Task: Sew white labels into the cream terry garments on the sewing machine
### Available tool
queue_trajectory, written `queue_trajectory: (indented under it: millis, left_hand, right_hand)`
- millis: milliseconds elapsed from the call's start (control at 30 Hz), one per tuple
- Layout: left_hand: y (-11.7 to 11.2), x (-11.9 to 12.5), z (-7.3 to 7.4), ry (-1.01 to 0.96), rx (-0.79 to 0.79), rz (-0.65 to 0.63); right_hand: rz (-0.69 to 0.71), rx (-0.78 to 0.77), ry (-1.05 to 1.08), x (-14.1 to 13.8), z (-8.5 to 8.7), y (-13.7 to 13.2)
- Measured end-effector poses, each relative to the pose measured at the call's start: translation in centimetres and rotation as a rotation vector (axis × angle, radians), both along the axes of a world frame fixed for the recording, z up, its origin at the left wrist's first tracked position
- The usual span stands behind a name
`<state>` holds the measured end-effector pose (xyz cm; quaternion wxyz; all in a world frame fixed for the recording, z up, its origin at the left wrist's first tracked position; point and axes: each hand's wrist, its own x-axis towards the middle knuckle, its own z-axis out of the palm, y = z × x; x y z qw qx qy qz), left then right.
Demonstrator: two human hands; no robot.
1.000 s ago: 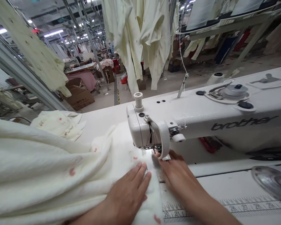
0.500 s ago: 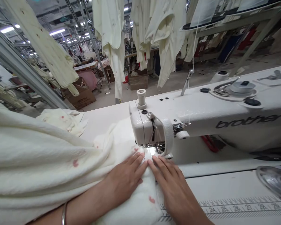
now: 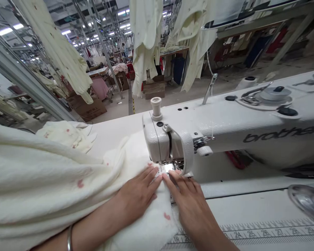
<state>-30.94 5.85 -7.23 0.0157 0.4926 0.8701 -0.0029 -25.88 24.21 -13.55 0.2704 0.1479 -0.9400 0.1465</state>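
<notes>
Cream fabric with small pink-red prints [image 3: 94, 188] is heaped over the left side and runs under the needle area of a white sewing machine [image 3: 170, 139]. My left hand [image 3: 137, 195] lies flat on this fabric, fingers stretched toward the presser foot [image 3: 170, 166]. Beside it, my right hand [image 3: 189, 198] rests with fingers extended at the fabric's right edge, just in front of the foot. The two thumbs nearly meet over a small white piece, perhaps a label, whose details are too small to tell. A bright light shines on that spot.
A smaller bunch of printed cloth [image 3: 68, 136] lies on the table behind. Red-handled snips [image 3: 235, 159] sit under the machine arm. A ruler scale [image 3: 264, 234] runs along the front edge, with a clear round dish [image 3: 308, 202] at right. Cream garments [image 3: 146, 42] hang beyond.
The fabric and both hands have shifted slightly away from me, toward the presser foot. The hanging garments have swung to the right.
</notes>
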Motion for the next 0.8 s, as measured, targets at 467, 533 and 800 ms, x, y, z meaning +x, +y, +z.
queue_trajectory:
  millis: [467, 533, 800]
  left_hand:
    - [0.6, -1.6, 0.7, -0.039, 0.02, 0.021]
    - [0.6, -2.0, 0.6, -0.016, 0.013, 0.032]
    - [0.6, -1.5, 0.5, 0.029, 0.032, 0.04]
  right_hand:
    - [-0.047, -0.011, 0.011, 0.0, -0.1, 0.1]
    - [-0.054, 0.001, 0.008, 0.0, 0.1, 0.2]
    - [-0.045, 0.03, 0.027, 1.1, 0.1, 0.4]
